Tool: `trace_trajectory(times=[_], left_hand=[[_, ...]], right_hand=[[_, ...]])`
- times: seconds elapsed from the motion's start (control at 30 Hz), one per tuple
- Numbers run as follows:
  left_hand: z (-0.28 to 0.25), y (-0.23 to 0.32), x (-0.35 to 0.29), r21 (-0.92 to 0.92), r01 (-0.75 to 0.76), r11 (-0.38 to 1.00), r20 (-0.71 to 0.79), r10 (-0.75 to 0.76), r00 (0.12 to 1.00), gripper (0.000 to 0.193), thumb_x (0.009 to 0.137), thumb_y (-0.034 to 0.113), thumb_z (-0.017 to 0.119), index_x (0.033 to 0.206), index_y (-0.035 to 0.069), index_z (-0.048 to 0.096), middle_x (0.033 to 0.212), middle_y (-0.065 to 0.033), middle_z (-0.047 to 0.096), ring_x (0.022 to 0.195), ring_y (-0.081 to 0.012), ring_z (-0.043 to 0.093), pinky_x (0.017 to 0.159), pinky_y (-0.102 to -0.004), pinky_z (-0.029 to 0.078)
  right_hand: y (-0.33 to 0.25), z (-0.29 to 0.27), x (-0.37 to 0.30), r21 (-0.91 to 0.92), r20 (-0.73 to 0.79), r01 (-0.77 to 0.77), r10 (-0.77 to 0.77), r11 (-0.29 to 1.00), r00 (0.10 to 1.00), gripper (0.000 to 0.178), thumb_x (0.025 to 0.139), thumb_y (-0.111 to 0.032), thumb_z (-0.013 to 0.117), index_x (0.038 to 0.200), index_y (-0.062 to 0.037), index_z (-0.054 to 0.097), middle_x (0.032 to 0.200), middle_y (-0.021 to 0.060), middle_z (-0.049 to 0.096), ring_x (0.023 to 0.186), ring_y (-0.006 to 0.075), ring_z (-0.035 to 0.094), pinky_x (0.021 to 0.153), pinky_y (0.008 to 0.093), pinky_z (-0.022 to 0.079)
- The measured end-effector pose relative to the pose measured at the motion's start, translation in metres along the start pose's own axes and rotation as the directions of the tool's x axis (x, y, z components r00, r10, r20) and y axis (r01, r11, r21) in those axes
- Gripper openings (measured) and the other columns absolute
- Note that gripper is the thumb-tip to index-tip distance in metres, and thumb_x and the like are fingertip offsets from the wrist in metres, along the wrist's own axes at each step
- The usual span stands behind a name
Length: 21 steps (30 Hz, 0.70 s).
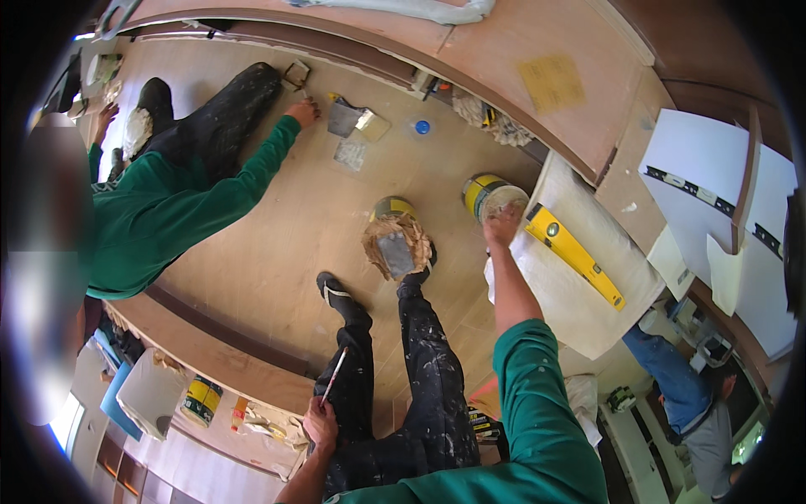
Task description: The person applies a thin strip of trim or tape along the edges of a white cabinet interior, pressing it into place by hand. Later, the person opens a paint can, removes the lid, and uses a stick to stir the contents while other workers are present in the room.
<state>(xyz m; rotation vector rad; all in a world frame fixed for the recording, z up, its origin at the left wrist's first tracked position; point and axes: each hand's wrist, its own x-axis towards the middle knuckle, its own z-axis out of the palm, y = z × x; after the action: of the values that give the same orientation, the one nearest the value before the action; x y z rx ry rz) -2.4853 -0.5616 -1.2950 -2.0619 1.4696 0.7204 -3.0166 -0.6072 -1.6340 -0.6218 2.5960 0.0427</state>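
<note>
My left hand (321, 424) rests by my left thigh, its fingers closed round a slim pale stick (337, 375) with a darker tip, like a thin paintbrush. To the right, my right arm reaches forward and my right hand (502, 225) grips the near rim of a yellow-and-dark paint can (480, 191). The can tilts toward me, and its mouth looks whitish; part of the rim is hidden by my fingers. Between my feet and that can stands another can (395, 206), with crumpled brown paper (374, 244) and a grey flat piece (395, 252) over its top.
On the left, a co-worker in a green sleeve (227, 197) reaches to the floor near scrapers (344, 118). A blue cap (421, 127) lies beyond. A yellow spirit level (579, 256) rests on white cloth (546, 311). Another person in jeans (672, 378) is at right.
</note>
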Motion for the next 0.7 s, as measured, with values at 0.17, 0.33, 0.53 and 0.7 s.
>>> trace_trajectory(times=[0.17, 0.33, 0.53, 0.7], left_hand=[[0.000, 0.004, 0.002, 0.008, 0.031, 0.999, 0.025, -0.031, 0.999, 0.016, 0.092, 0.023, 0.062, 0.093, 0.008, 0.067, 0.080, -0.0199, 0.070, 0.077, -0.0423, 0.068, 0.070, -0.0510, 0.052], [-0.004, 0.002, 0.001, -0.031, 0.058, 0.998, 0.028, -0.057, 0.998, 0.014, 0.090, 0.023, 0.063, 0.091, 0.009, 0.068, 0.077, -0.0188, 0.069, 0.075, -0.0400, 0.069, 0.070, -0.0495, 0.052], [-0.004, 0.002, 0.002, -0.010, 0.049, 0.999, 0.012, -0.049, 0.999, 0.014, 0.091, 0.022, 0.062, 0.090, 0.009, 0.068, 0.075, -0.0182, 0.069, 0.074, -0.0385, 0.069, 0.070, -0.0490, 0.052], [-0.006, 0.008, 0.005, -0.028, 0.037, 0.999, 0.041, -0.036, 0.999, 0.014, 0.092, 0.022, 0.062, 0.091, 0.009, 0.068, 0.075, -0.0183, 0.069, 0.073, -0.0398, 0.068, 0.068, -0.0499, 0.052]], right_hand=[[0.017, 0.007, 0.007, 0.001, -0.033, 0.002, -0.002, 1.000, 0.999, 0.056, 0.082, -0.012, 0.067, 0.134, 0.0012, 0.052, 0.140, 0.0253, 0.050, 0.133, 0.0408, 0.046, 0.113, 0.0457, 0.039], [0.005, -0.005, -0.011, 0.164, -0.170, -0.011, 0.039, 0.986, 0.985, 0.049, 0.082, -0.007, 0.068, 0.128, -0.0007, 0.053, 0.131, 0.0261, 0.056, 0.126, 0.0436, 0.052, 0.105, 0.0489, 0.046], [0.024, 0.004, 0.012, 0.037, -0.207, 0.037, -0.029, 0.999, 0.978, 0.039, 0.078, -0.014, 0.075, 0.115, -0.0100, 0.061, 0.115, 0.0220, 0.061, 0.102, 0.0411, 0.061, 0.084, 0.0491, 0.052], [0.055, 0.023, 0.031, 0.068, -0.191, 0.153, -0.138, 0.986, 0.972, 0.018, 0.075, -0.018, 0.075, 0.087, -0.0099, 0.065, 0.090, 0.0143, 0.066, 0.087, 0.0338, 0.063, 0.074, 0.0452, 0.051]])
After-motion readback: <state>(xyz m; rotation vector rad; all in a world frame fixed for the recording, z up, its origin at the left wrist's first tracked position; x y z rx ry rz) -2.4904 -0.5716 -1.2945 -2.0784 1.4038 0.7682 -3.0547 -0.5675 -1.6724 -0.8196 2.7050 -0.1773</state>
